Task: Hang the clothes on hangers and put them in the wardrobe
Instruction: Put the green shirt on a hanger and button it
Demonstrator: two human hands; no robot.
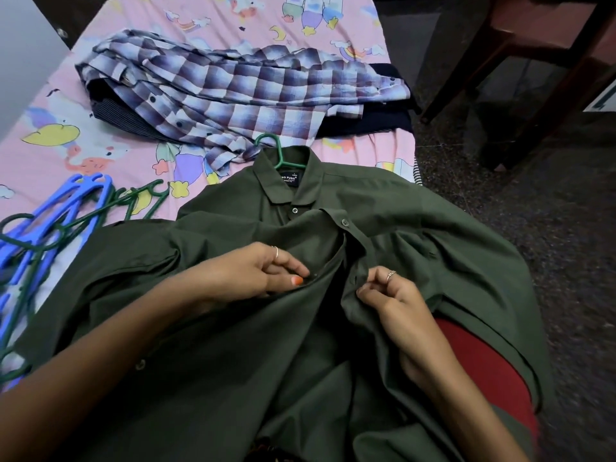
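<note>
Shirt [416, 221] — dark green, spread collar-up across bed [110, 155] edge and over a lap, right side draping past the mattress toward dark floor [533, 228]. Green hanger [276, 150] inside it, hook poking out of the collar, just beside the neck label. Top collar button fastened; placket below parted, dark gap between the two front edges. Left hand [260, 275] on the left front panel, thumb and fingers pinching fabric at a small button near the placket, ring on one finger, orange polish on the thumbnail. Right hand [390, 295] gripping the opposite placket edge, fingers curled around the cloth, ring on one finger too. Hands near each other, apart, the open gap between them. Beyond the collar, checked shirt [233, 95] crumpled on the pink cartoon-print sheet, lying over dark folded clothes [366, 121], one of them finely striped at left. At far left, loose hangers [50, 225] in a heap — blue and green, tangled, partly touching the green sleeve. Red garment [483, 368] visible under the shirt's right side, on the lap. Wooden furniture legs [500, 61] at upper right on the floor, well apart from the bed. Pale panel along upper-left edge; cannot tell what it is.
</note>
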